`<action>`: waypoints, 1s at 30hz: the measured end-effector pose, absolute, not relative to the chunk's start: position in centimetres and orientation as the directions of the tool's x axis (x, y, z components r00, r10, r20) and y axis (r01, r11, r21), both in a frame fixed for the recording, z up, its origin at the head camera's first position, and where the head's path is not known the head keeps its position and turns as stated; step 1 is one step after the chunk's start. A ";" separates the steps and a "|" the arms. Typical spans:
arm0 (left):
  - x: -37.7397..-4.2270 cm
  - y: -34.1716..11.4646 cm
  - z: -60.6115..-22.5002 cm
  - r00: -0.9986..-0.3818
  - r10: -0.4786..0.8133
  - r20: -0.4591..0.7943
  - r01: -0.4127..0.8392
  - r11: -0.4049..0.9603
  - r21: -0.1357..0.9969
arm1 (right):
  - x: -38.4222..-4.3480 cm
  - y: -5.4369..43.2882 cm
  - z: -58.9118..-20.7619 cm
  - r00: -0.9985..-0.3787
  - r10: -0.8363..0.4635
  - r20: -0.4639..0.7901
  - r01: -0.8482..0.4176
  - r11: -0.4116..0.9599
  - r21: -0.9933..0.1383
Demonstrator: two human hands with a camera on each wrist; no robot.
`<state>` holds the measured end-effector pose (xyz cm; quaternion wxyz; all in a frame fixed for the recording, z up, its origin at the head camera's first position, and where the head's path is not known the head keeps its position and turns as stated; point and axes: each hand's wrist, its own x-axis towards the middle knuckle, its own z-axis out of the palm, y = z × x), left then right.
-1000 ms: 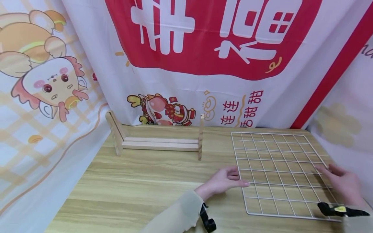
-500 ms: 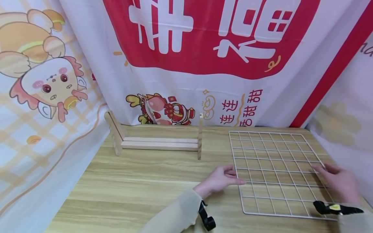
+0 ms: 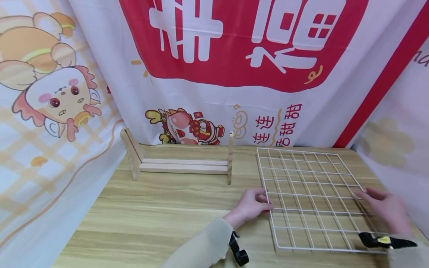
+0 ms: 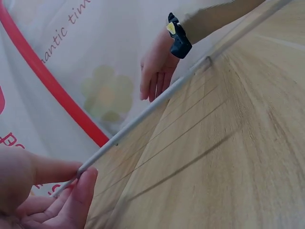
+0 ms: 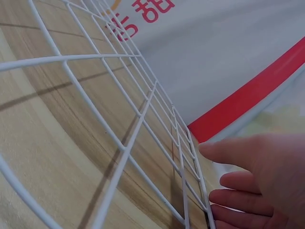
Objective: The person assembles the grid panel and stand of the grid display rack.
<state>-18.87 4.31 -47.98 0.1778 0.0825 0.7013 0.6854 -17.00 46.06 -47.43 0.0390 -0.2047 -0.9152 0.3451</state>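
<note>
A white wire grid panel point(image 3: 309, 193) lies at the right of the wooden table, its left side lifted a little and its shadow on the wood. My left hand point(image 3: 249, 207) pinches the panel's left edge between thumb and fingers; the left wrist view shows the thumb point(image 4: 59, 171) pressed against the wire. Beside the right edge is my right hand point(image 3: 385, 209), fingers fairly straight and thumb spread. In the right wrist view its fingertips point(image 5: 220, 198) reach the edge wire without curling round it; whether they touch it is unclear.
A light wooden frame point(image 3: 184, 166) with two uprights stands at the back left of the table point(image 3: 140, 223). Printed cloths hang behind point(image 3: 207, 89) and along the left side point(image 3: 50, 156). Another pale cloth point(image 3: 395, 149) bounds the right.
The grid panel has shifted left, and its left side has risen slightly. My left hand now pinches that edge more closely, while my right hand has moved slightly left alongside the panel.
</note>
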 end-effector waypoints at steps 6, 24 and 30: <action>-19.0 3.9 -47.4 -0.937 0.315 -0.153 -0.145 0.047 0.988 | -17.2 46.4 -47.9 -0.928 0.370 -0.045 0.307 0.690 -0.656; -18.9 2.5 -48.1 -0.964 0.243 -0.112 -0.112 0.014 0.994 | -16.4 47.0 -47.0 -0.913 0.389 0.122 0.239 0.754 -0.612; -19.3 2.0 -47.4 -0.973 0.213 -0.087 -0.080 0.044 0.996 | -17.1 47.2 -46.4 -0.917 0.353 0.184 0.124 0.693 -0.710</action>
